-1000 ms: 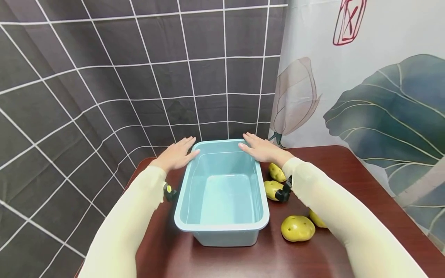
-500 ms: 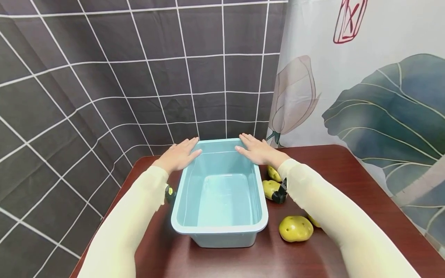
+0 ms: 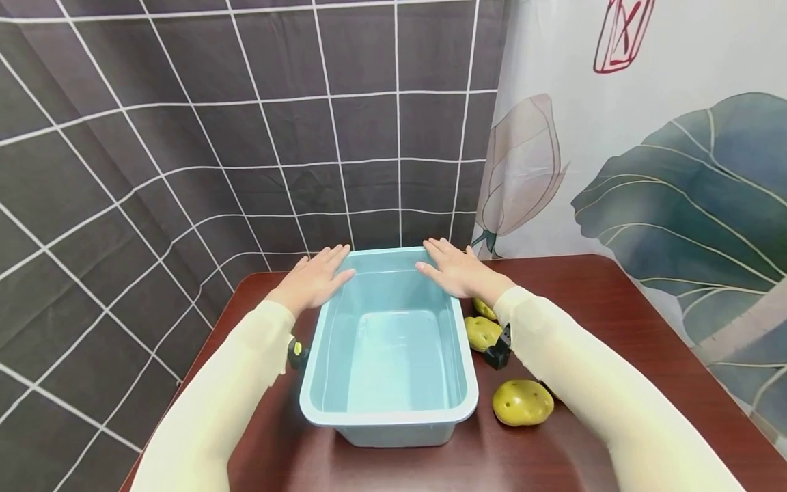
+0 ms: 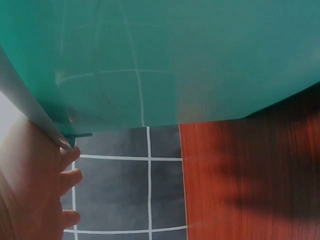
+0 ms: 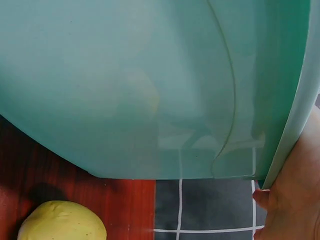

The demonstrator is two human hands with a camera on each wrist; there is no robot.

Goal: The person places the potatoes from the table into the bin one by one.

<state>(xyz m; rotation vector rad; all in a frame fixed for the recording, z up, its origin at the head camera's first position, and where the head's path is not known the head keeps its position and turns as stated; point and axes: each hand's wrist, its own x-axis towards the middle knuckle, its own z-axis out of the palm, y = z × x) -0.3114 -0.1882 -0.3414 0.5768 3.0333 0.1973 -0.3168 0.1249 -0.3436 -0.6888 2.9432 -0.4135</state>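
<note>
Left hand [image 3: 313,279]: fingers extended and a little apart, thumb spread away from them; laid at the far-left corner of the basin, touching its rim. Right hand [image 3: 458,270]: likewise extended, at the far-right corner, thumb lying inward over the rim.

Blue basin [image 3: 398,355]: upright on the bench, directly between the two hands, its body extending from them back toward the person. Smooth, glossy, plastic-looking; rounded rectangle with flat, turned-out rim, walls narrowing downward, inner floor with rounded corners. In the wrist views its outer wall reads teal and mirrors the white grid.

Sleeves, pair: left sleeve [image 3: 215,396] and right sleeve [image 3: 602,369], cream, soft fabric, close-fitting. Small black devices at both wrists, left device [image 3: 298,353] and right device [image 3: 499,350].

Potatoes, right of the basin: near potato [image 3: 522,403], oval, yellow, pitted skin; middle potato [image 3: 482,333], just beside the basin wall; far potato [image 3: 484,309], mostly hidden by the right arm.

Bench [image 3: 590,301]: reddish-brown, wood-grained, sheened, far corners rounded.

Backdrop: dark grey cloth [image 3: 277,130], rippled, white grid; white cloth [image 3: 565,41], printed with a lotus bud and blue-green leaf.
</note>
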